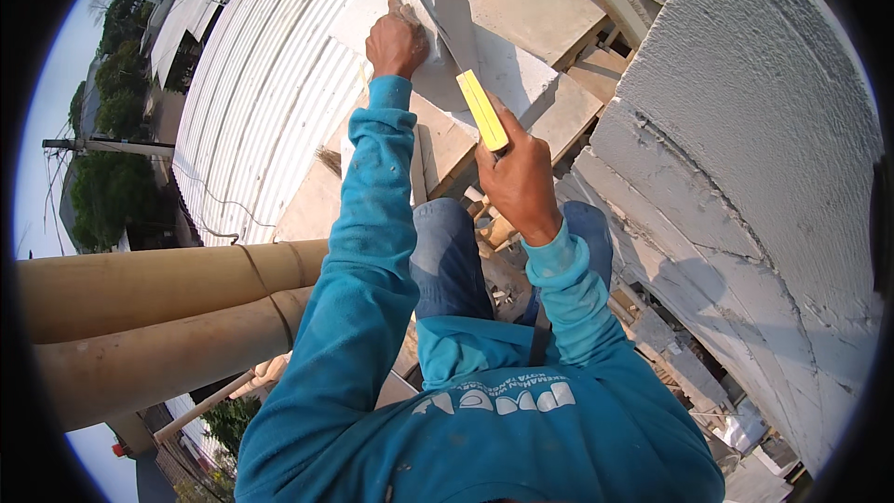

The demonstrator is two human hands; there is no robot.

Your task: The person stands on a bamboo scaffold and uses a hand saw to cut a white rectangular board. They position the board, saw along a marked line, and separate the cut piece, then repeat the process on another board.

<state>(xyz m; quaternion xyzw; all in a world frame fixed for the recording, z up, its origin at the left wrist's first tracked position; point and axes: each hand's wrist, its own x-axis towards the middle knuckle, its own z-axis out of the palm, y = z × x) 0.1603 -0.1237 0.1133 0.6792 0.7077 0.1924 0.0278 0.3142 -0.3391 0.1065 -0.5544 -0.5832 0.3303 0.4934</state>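
Observation:
My right hand (520, 179) is wrapped round the yellow handle (482, 112) of a handsaw. Its long thin blade (426, 2) slants away to the upper left, against a white lightweight concrete block (447, 14). How deep the blade sits in the block cannot be made out. On the block's left part, my left hand (398, 40) presses down with curled fingers, close beside the blade. Pale, broad faces of block (512, 74) lie below the blade, beside the saw handle.
Boards (533, 5) support the block. A big rough grey-white wall (745, 112) rises at the right. Two thick bamboo poles (177, 284) cross at the left. Beyond lies a corrugated white roof (270, 84). Rubble and gaps show below my knees (450, 251).

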